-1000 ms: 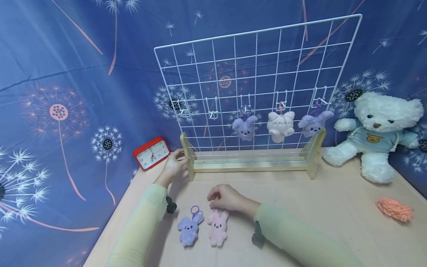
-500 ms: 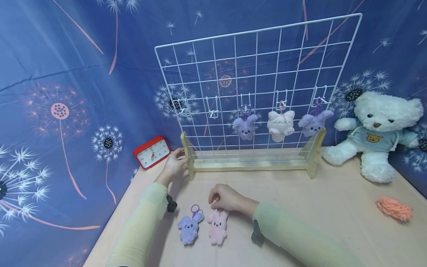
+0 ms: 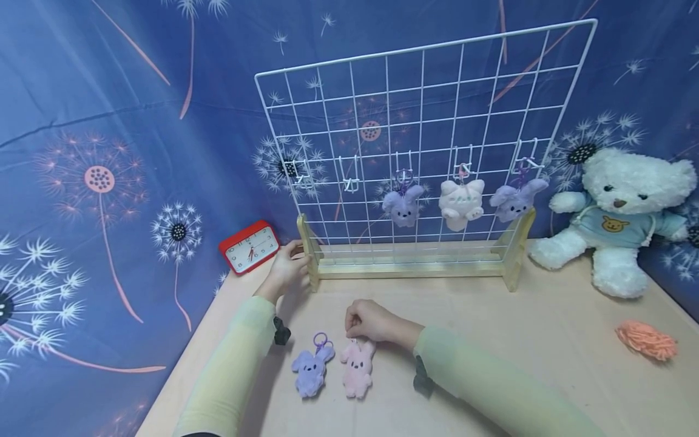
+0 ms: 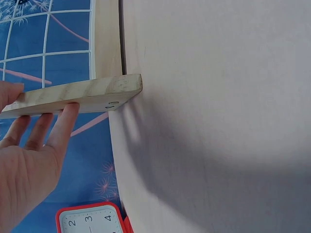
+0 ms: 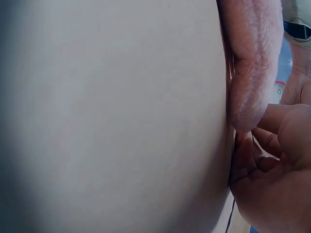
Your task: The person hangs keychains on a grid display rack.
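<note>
A pink plush bunny keychain (image 3: 357, 370) lies face up on the table. My right hand (image 3: 371, 320) pinches it at its top end, the fingertips hiding its ring. In the right wrist view, the curled fingers of that hand (image 5: 272, 170) are right at the pink plush (image 5: 255, 58). Beside it lies a purple plush bunny keychain (image 3: 310, 373) with a purple ring. My left hand (image 3: 285, 270) holds the left wooden end piece (image 4: 97, 92) of a white wire grid rack (image 3: 423, 88), thumb on one side and fingers on the other.
Two purple bunny keychains (image 3: 403, 207) and a white plush cat keychain (image 3: 461, 203) hang from hooks on the grid; two hooks at left (image 3: 350, 184) are bare. A red clock (image 3: 249, 247) stands left, a white teddy bear (image 3: 619, 206) right, near orange yarn (image 3: 647, 340).
My right fingers have moved slightly and come together at the top of the pink bunny keychain. The left hand stays on the rack's end piece.
</note>
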`<state>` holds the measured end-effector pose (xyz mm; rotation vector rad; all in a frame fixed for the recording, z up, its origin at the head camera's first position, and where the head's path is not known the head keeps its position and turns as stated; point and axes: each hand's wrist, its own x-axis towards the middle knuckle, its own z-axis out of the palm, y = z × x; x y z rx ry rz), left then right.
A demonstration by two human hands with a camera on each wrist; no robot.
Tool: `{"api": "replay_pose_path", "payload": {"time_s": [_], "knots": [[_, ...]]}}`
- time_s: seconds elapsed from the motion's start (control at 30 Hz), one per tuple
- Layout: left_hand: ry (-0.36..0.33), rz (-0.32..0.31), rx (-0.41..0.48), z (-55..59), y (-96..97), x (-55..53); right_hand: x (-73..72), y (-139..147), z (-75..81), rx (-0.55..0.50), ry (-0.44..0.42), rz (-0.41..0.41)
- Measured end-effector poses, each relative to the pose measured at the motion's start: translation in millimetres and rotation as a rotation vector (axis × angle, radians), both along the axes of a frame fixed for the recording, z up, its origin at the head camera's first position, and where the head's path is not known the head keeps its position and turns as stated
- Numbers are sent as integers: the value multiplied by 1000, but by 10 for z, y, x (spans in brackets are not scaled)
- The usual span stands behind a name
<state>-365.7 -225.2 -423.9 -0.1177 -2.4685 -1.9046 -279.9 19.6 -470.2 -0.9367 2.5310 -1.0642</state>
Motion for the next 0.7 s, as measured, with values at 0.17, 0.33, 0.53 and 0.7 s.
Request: {"api": "replay_pose_path", "payload": {"time_s": [0.17, 0.33, 0.53, 0.7], "knots": [[-12, -14, -7, 151, 45, 110, -15, 29, -14, 15, 24, 40], [-8, -23, -14, 286, 95, 259, -45, 70, -3, -6, 11, 81], [-4, -30, 7, 283, 87, 264, -75, 132, 63, -29, 7, 126], [12, -24, -2, 142, 45, 127, -63, 158, 145, -98, 28, 160]]}}
